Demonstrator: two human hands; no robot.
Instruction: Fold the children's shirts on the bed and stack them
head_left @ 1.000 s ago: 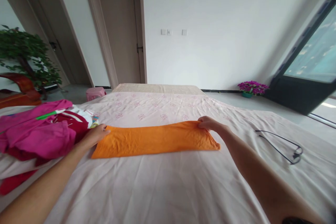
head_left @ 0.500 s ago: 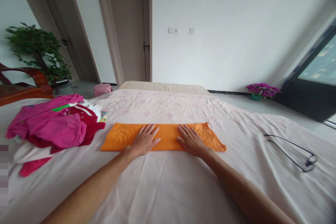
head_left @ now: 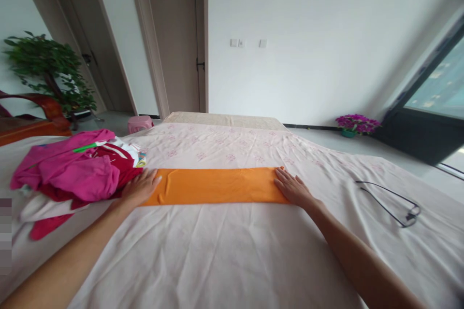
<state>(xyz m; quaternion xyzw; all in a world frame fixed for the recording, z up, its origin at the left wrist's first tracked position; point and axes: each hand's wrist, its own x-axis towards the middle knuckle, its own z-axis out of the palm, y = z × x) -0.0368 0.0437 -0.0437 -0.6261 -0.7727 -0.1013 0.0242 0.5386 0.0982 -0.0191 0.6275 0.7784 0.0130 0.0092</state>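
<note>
A strip of folded orange cloth (head_left: 221, 186), perhaps a garment, lies flat and lengthwise across the bed sheet (head_left: 217, 251). My left hand (head_left: 140, 188) rests palm down over its left end, fingers stretched out. At the opposite end, my right hand (head_left: 294, 187) lies flat with its fingers extended on the cloth. Between the hands the orange surface is mostly smooth, with a small crease near the left. Just beyond my left hand is a heap of clothes (head_left: 79, 174) in pink, dark red and white.
Black-framed eyeglasses (head_left: 393, 205) lie on the sheet at the right. Behind the bed stand a pink stool (head_left: 140, 124), a wooden chair (head_left: 43, 111), a leafy plant (head_left: 47, 65) and purple flowers (head_left: 357, 124) in a green pot.
My hands have slid apart from the middle of the orange cloth, the left one to the left end and the right one to the right end. The cloth's wrinkled right part now looks smoother.
</note>
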